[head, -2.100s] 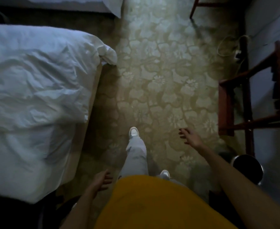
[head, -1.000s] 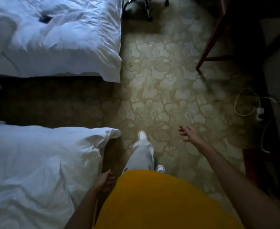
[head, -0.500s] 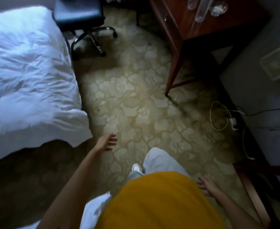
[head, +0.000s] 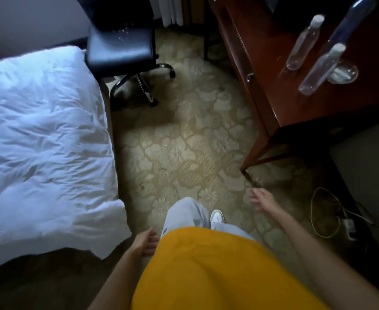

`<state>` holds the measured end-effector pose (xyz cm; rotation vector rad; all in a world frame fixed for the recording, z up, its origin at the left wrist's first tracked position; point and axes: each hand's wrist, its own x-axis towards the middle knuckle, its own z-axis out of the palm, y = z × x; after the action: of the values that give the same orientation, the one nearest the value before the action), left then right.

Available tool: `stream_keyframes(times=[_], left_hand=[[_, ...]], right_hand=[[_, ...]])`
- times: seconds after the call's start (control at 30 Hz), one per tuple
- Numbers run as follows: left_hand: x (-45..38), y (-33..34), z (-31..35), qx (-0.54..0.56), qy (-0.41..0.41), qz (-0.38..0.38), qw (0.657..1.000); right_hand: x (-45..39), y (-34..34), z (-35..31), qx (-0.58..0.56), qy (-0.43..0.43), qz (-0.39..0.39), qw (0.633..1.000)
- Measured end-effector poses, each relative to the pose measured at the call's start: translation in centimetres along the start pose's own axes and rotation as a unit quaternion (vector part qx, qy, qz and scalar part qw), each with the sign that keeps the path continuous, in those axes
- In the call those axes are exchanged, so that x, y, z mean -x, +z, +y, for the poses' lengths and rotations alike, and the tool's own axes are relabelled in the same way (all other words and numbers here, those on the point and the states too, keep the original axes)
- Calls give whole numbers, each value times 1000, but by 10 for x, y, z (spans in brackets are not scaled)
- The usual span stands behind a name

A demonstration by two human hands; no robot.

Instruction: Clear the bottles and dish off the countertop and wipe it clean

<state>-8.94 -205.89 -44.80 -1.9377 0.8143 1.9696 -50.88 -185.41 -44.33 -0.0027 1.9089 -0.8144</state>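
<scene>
A dark red wooden desk point(head: 280, 101) stands at the upper right. On it are two clear plastic bottles with white caps, one point(head: 302, 43) farther back and one point(head: 320, 70) nearer. A dark blue bottle point(head: 352, 21) lies behind them, and a small glass dish point(head: 343, 73) sits beside the nearer bottle. My left hand point(head: 144, 241) hangs by my hip, fingers loosely curled, holding nothing. Low over the carpet, my right hand point(head: 262, 199) swings forward with relaxed fingers and is empty. Both hands are far from the desk top.
A bed with a white duvet point(head: 43, 142) fills the left side. A black swivel chair point(head: 121, 48) stands at the top, between bed and desk. Cables and a plug point(head: 331, 213) lie on the patterned carpet point(head: 184, 135) at the right, by the wall.
I have walked forward past the beds and the desk has come closer, its bottles and dish now in full view. My left arm swung back to my hip and my right arm swung forward.
</scene>
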Motion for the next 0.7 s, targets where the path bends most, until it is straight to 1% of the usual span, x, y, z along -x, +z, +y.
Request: stream_keyframes(times=[0.03, 0.1, 0.13, 0.17, 0.27, 0.37, 0.43, 0.53, 0.6, 0.7], left_hand=[[-6, -3, 16, -7, -4, 15, 1000], [-26, -2, 60, -20, -3, 14, 1000], [-38, 1, 89, -32, 9, 0, 999], [-50, 7, 124, -74, 21, 2, 997], [-89, 35, 251, -176, 71, 27, 982], [-92, 81, 392, -250, 142, -7, 958], [-80, 121, 478, -293, 212, -49, 931], [-57, 192, 588, -338, 282, -112, 891], [-40, 246, 636, -360, 322, -159, 861], [-16, 333, 673, -375, 399, -224, 807]], right_hand=[[-15, -4, -30, -7, -17, 3, 1000], [-40, -13, -74, -14, -39, 12, 999], [-51, -15, -88, -18, -37, 16, 999], [-59, -18, -100, -27, -27, 19, 999], [-84, -25, -111, -64, 12, 63, 996], [-88, -26, -107, -133, 87, 118, 980], [-87, -25, -110, -187, 94, 163, 964], [-83, -31, -137, -250, 60, 248, 934], [-75, -41, -165, -304, 22, 301, 904], [-75, -68, -208, -380, -49, 366, 848]])
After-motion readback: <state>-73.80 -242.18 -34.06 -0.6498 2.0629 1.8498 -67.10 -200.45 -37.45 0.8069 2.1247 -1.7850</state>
